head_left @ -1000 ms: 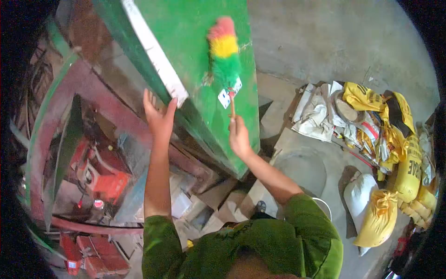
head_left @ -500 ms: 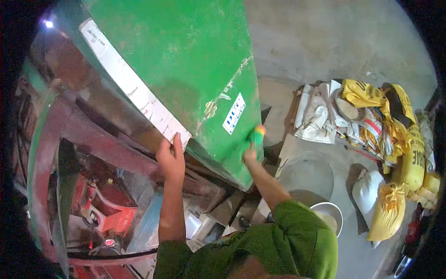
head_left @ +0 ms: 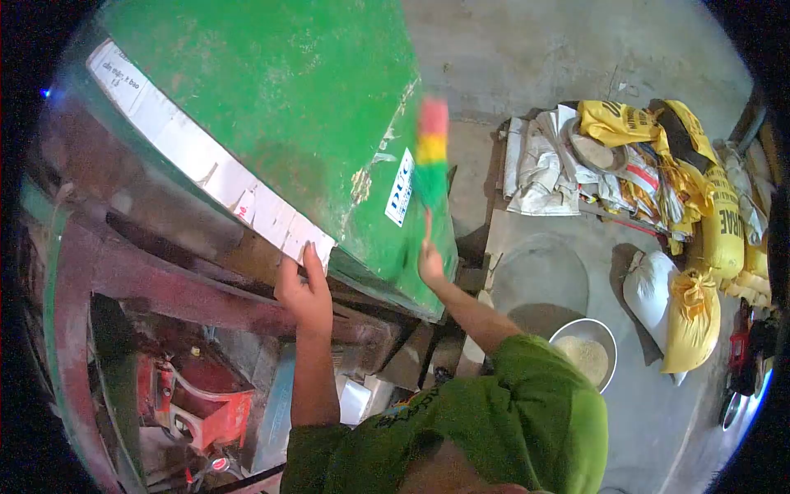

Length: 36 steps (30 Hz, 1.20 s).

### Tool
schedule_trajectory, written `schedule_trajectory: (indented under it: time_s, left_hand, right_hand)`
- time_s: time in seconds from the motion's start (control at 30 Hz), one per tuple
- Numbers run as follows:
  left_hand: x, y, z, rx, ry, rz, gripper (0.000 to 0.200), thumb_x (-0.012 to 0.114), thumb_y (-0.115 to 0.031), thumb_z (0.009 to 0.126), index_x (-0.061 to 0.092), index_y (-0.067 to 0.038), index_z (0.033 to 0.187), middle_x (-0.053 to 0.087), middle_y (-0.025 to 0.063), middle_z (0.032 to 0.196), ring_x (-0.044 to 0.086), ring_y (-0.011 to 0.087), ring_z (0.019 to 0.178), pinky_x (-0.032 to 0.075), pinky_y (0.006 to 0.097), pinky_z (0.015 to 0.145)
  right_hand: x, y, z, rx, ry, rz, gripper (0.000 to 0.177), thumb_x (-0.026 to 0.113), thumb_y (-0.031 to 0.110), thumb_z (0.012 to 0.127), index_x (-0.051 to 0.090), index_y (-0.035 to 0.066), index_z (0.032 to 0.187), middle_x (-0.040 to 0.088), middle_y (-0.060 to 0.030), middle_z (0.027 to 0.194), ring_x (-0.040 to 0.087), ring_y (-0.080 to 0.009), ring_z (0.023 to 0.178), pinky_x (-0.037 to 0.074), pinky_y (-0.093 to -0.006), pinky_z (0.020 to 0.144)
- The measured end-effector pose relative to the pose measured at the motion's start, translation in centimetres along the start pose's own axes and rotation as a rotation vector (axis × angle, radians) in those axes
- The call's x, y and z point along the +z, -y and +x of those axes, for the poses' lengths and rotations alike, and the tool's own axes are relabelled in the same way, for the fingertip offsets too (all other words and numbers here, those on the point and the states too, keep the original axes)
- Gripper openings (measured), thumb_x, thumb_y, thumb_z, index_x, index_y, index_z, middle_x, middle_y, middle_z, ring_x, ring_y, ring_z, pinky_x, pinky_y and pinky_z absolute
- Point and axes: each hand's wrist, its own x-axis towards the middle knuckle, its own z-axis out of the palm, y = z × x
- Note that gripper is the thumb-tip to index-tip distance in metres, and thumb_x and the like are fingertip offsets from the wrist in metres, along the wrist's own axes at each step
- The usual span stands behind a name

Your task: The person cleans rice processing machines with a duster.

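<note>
Green, yellow and pink bristles of the duster (head_left: 431,156) are standing almost straight above the right hand (head_left: 429,262), which is gripping the thin handle tightly, arm reaching up and forward. The duster head is lying against the green metal panel (head_left: 288,107) beside its sticker (head_left: 399,188). The left hand (head_left: 303,292), fingers extended and grasping nothing, is pressing the panel's white-taped edge (head_left: 206,177).

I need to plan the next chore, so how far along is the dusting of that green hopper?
Hard to call any part finished: the green hopper shows pale smudges beside its sticker. In hand: the right hand holds the duster against the hopper's right edge while the left hand braces on the white strip. Left: those smudges, at least.
</note>
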Motion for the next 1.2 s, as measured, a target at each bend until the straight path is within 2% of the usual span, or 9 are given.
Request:
schedule_trajectory:
  time_s: [0.03, 0.2, 0.37, 0.5, 0.6, 0.73, 0.87, 1.03, 1.2]
  left_hand:
    - [0.0, -0.2, 0.0, 0.005, 0.001, 0.012, 0.019, 0.051, -0.013, 0.082, 0.056, 0.005, 0.088, 0.06, 0.013, 0.08, 0.056, 0.0181, 0.07, 0.044, 0.0302, 0.063]
    - [0.1, 0.2, 0.0, 0.008, -0.017, 0.008, 0.017, 0.052, -0.011, 0.081, 0.057, 0.004, 0.085, 0.06, 0.013, 0.077, 0.057, 0.0194, 0.067, 0.044, 0.0301, 0.059]
    - [0.7, 0.8, -0.2, -0.027, -0.051, -0.024, 0.016, 0.054, -0.011, 0.079, 0.058, 0.004, 0.085, 0.06, 0.0138, 0.075, 0.059, 0.0206, 0.066, 0.045, 0.0302, 0.059]
    - [1.1, 0.5, -0.2, -0.054, -0.086, -0.082, 0.016, 0.054, -0.009, 0.079, 0.057, 0.005, 0.088, 0.061, 0.0145, 0.079, 0.058, 0.0179, 0.068, 0.045, 0.0287, 0.059]
    - [1.2, 0.6, -0.4, -0.039, -0.114, -0.111, 0.017, 0.052, -0.007, 0.08, 0.056, 0.006, 0.09, 0.06, 0.0148, 0.08, 0.058, 0.0181, 0.069, 0.045, 0.0278, 0.061]
    - [1.8, 0.8, -0.7, -0.061, -0.152, -0.155, 0.017, 0.051, -0.006, 0.081, 0.055, 0.008, 0.09, 0.06, 0.0142, 0.081, 0.057, 0.018, 0.071, 0.045, 0.0288, 0.062]
    - [1.5, 0.7, -0.8, -0.031, -0.138, -0.041, 0.017, 0.051, -0.006, 0.081, 0.054, 0.008, 0.091, 0.059, 0.0152, 0.082, 0.057, 0.0188, 0.071, 0.045, 0.0291, 0.063]
    - [1.8, 1.0, -0.8, -0.063, -0.149, -0.072, 0.02, 0.049, -0.012, 0.084, 0.054, 0.007, 0.088, 0.059, 0.0125, 0.08, 0.054, 0.0146, 0.073, 0.043, 0.028, 0.065]
    - [1.8, 0.3, -0.8, -0.103, -0.152, -0.11, 0.022, 0.049, -0.013, 0.083, 0.053, 0.007, 0.089, 0.059, 0.0128, 0.08, 0.055, 0.016, 0.074, 0.043, 0.029, 0.065]
  right_hand:
    - [3.3, -10.6, 0.7, 0.221, -0.032, 0.93, 0.04, 0.022, 0.038, 0.089, 0.049, 0.009, 0.098, 0.053, -0.0116, 0.071, 0.041, -0.0178, 0.05, 0.034, -0.0331, 0.044]
    - [0.0, -8.8, 4.8, 1.291, 0.205, 0.793, 0.039, 0.023, 0.046, 0.087, 0.043, 0.013, 0.077, 0.026, -0.0021, 0.041, 0.025, -0.0148, 0.033, 0.021, -0.0312, 0.033]
    - [-2.1, 10.4, 10.9, 0.214, 0.146, 0.424, 0.021, 0.038, 0.024, 0.087, 0.043, 0.006, 0.077, 0.038, -0.0013, 0.053, 0.036, -0.013, 0.039, 0.029, -0.0274, 0.035]
    - [-2.0, 14.5, 7.9, -0.208, 0.068, 0.109, 0.029, 0.035, 0.026, 0.088, 0.045, -0.001, 0.084, 0.048, -0.0153, 0.063, 0.051, -0.0247, 0.058, 0.04, -0.036, 0.052]
    - [-0.4, 6.0, 1.8, -0.097, 0.043, -0.008, 0.028, 0.036, 0.028, 0.088, 0.042, 0.001, 0.085, 0.047, -0.0156, 0.068, 0.048, -0.024, 0.063, 0.04, -0.0367, 0.058]
    - [1.1, -6.9, -4.7, 0.362, 0.171, -0.21, 0.029, 0.038, 0.029, 0.086, 0.048, 0.002, 0.091, 0.053, -0.0176, 0.075, 0.053, -0.0282, 0.07, 0.041, -0.041, 0.059]
    - [0.7, -3.9, -0.1, 1.41, 0.179, 0.992, 0.018, 0.035, 0.016, 0.083, 0.045, 0.011, 0.069, 0.039, -0.0037, 0.049, 0.038, -0.0163, 0.039, 0.034, -0.0359, 0.037]
    - [-1.5, 10.5, 7.1, 0.462, 0.301, 0.628, 0.017, 0.039, 0.026, 0.085, 0.045, 0.01, 0.087, 0.039, 0.0008, 0.057, 0.036, -0.0102, 0.043, 0.03, -0.0251, 0.037]
    - [-1.6, 10.7, 3.2, 0.019, 0.314, 0.342, 0.035, 0.03, 0.032, 0.088, 0.044, 0.002, 0.099, 0.046, -0.0054, 0.065, 0.044, -0.0159, 0.053, 0.037, -0.0297, 0.048]
